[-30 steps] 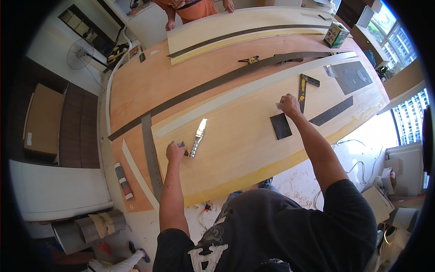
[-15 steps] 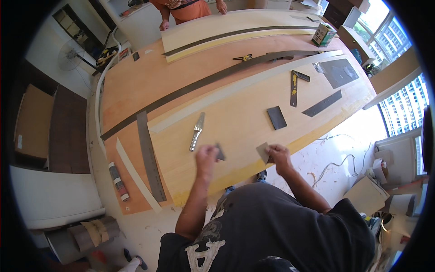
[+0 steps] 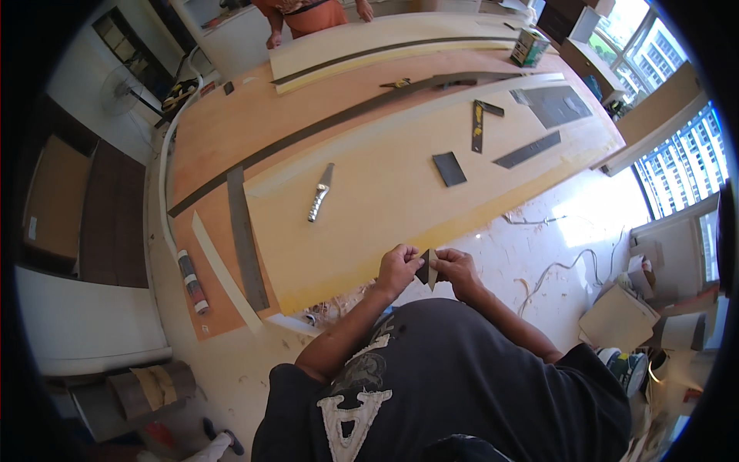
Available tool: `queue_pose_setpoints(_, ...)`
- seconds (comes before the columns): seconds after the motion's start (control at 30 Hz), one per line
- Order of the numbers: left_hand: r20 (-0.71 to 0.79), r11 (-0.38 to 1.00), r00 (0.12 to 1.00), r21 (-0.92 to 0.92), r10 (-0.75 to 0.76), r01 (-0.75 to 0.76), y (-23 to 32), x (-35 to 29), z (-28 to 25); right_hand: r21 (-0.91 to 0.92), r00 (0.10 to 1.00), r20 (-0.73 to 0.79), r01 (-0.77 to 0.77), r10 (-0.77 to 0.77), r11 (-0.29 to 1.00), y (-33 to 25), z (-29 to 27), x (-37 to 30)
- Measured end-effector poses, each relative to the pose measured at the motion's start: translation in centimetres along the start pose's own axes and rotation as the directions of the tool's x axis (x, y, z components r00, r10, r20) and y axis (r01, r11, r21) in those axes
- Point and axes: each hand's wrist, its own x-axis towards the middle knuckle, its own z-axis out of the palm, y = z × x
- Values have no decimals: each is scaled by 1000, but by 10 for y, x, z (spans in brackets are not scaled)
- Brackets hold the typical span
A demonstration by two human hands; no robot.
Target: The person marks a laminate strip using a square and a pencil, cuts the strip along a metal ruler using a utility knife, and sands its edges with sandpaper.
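In front of my belly, just off the near edge of the pale board [image 3: 362,223], both hands are together. My left hand [image 3: 398,271] pinches a small dark flat piece [image 3: 423,266]. My right hand [image 3: 459,275] grips a small tan flat piece [image 3: 433,279]; the two pieces meet or overlap, and I cannot tell which. On the board lie a knife [image 3: 320,194] with a silver-wrapped handle, a black rectangular sheet [image 3: 449,169], a try square [image 3: 478,129] and a dark strip [image 3: 528,150].
A larger dark sheet [image 3: 556,106] lies at the board's far right. Long dark strips [image 3: 308,133] cross the table, with a tube [image 3: 192,282] at left and a can [image 3: 530,48] at far right. Across the table stands a person in orange [image 3: 315,21]. Cables [image 3: 566,266] trail on the floor.
My hands have come together from apart, bringing the dark and tan pieces against each other. The left hand has moved right, off the board. The view has shifted a little.
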Motion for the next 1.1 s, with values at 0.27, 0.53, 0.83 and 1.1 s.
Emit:
queue_pose_setpoints(0.27,478,838,720,63,-502,542,-16,-51,120,190,974,-201,-62,100,980,89,-138,-86)
queue_pose_setpoints(0.53,363,547,574,-186,-734,816,-204,-37,141,284,745,-507,-330,434,900,206,-275,-220)
queue_pose_setpoints(0.83,29,621,640,279,-768,733,-230,-37,77,274,655,-578,-406,487,872,272,-292,-275)
queue_pose_setpoints(1.1,171,408,809,908,-563,92,-224,-82,61,115,842,-457,375,-286,920,31,-264,-247)
